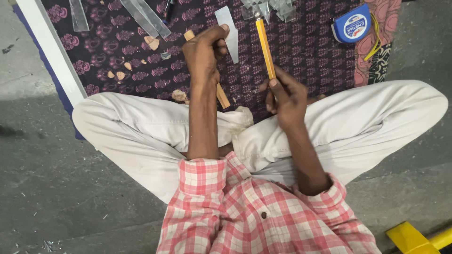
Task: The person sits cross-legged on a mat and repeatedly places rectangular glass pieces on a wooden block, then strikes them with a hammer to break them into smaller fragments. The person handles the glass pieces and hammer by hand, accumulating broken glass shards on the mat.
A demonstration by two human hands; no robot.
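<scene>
Fingers (221, 34) of the left hand (202, 56) are curled tight around a narrow wooden strip (222, 95), which runs through the fist at a slant: its far end pokes out just past the knuckles at upper left, and its near end comes out below the wrist, over the patterned cloth (301, 47). The same hand's thumb and forefinger also pinch a pale, flat rectangular sliver (228, 33) that stands up on the right of the fist. To the right, the right hand (288, 96) is closed on the near end of a yellow-handled tool (264, 44); the handle rises away from the fingers toward the far side, and its tip sits among a pile of clear shards (266, 8) at the far edge of the cloth. The two hands are apart, with bare cloth between them.

The person sits cross-legged on the grey floor (42, 178) in light trousers (367, 122) and a red checked shirt (249, 216). Small tan chips (151, 42) lie scattered on the cloth left of the left hand. Clear strips (146, 16) lie at the far left, and a blue tape measure (352, 24) rests at the far right. A white board edge (52, 51) borders the cloth on the left
</scene>
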